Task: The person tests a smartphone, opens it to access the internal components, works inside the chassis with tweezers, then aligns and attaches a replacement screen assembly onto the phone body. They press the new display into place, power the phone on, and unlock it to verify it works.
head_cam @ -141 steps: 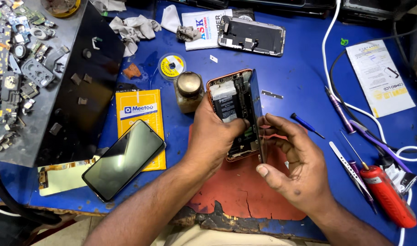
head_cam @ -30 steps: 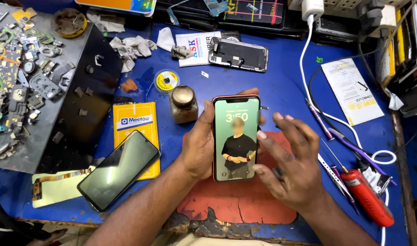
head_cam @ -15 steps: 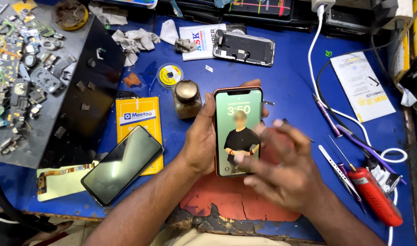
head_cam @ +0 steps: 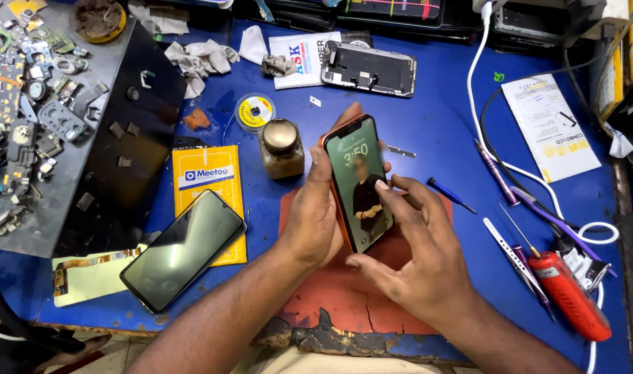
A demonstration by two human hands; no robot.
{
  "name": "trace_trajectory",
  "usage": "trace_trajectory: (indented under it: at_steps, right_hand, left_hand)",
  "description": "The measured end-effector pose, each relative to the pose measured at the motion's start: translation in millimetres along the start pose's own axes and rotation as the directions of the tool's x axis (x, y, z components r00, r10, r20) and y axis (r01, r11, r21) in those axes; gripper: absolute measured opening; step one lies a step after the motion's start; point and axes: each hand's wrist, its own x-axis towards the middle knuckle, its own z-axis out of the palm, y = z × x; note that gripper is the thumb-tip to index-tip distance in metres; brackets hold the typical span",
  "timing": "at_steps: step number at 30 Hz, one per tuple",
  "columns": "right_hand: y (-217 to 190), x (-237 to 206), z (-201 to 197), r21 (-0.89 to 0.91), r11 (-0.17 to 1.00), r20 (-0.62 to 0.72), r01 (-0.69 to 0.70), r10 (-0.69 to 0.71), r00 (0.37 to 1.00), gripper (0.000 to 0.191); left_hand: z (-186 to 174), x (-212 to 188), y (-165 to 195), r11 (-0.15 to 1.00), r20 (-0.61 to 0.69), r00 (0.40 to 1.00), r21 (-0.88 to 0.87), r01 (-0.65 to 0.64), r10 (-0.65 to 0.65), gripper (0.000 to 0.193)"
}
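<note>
1. Phone [head_cam: 358, 183], orange-edged with its screen lit, is gripped in our left hand [head_cam: 316, 215], which wraps its left edge from behind and tilts it up above the red mat [head_cam: 344, 298].
2. Our right hand [head_cam: 413, 256] is open, gripping nothing; its index fingertip touches the phone's screen near the middle and the thumb lies by the lower right corner.
3. Just beyond the left hand we see a small brown jar [head_cam: 282, 147] standing on the blue worktop [head_cam: 455, 104], with a yellow solder spool [head_cam: 254, 112] behind it.
4. Left of the left hand, a dark phone [head_cam: 183, 249] lies screen up, partly on a yellow packet [head_cam: 205, 181].
5. Right of the right hand lie a red-handled tool [head_cam: 565, 294] and a white cable [head_cam: 500, 163].
6. Far beyond both hands rests an opened phone frame [head_cam: 369, 68].
</note>
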Motion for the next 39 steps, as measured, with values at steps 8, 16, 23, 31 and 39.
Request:
trace_trajectory:
  at_steps: [8, 16, 23, 31, 39]
  right_hand:
    - [-6, 4, -3, 0.000, 0.999, -0.012, -0.032, 0.032, 0.999, 0.093]
    - [2, 4, -17, 0.200, 0.969, 0.060, -0.148, 0.138, 0.989, 0.085]
    - [22, -4, -26, 0.695, 0.669, 0.182, -0.265, 0.193, 0.964, 0.068]
    - [27, -10, -27, 0.726, 0.639, 0.184, -0.254, 0.176, 0.967, 0.068]
    - [21, -8, -28, 0.629, 0.750, 0.156, -0.204, 0.136, 0.978, 0.068]
  left_hand:
    - [-4, 0, -6, 1.000, -0.017, 1.000, -0.018, 0.016, -0.016, 0.079]
    - [2, 3, 1, 1.000, -0.034, 0.999, 0.014, 0.003, -0.003, 0.080]
    - [1, 5, 5, 0.999, -0.082, 0.996, -0.041, -0.022, 0.019, 0.067]
    - [-13, 0, 0, 0.987, -0.211, 0.977, 0.159, 0.032, 0.002, 0.062]
    - [-14, 4, -3, 0.941, -0.273, 0.961, 0.335, 0.054, 0.042, 0.060]
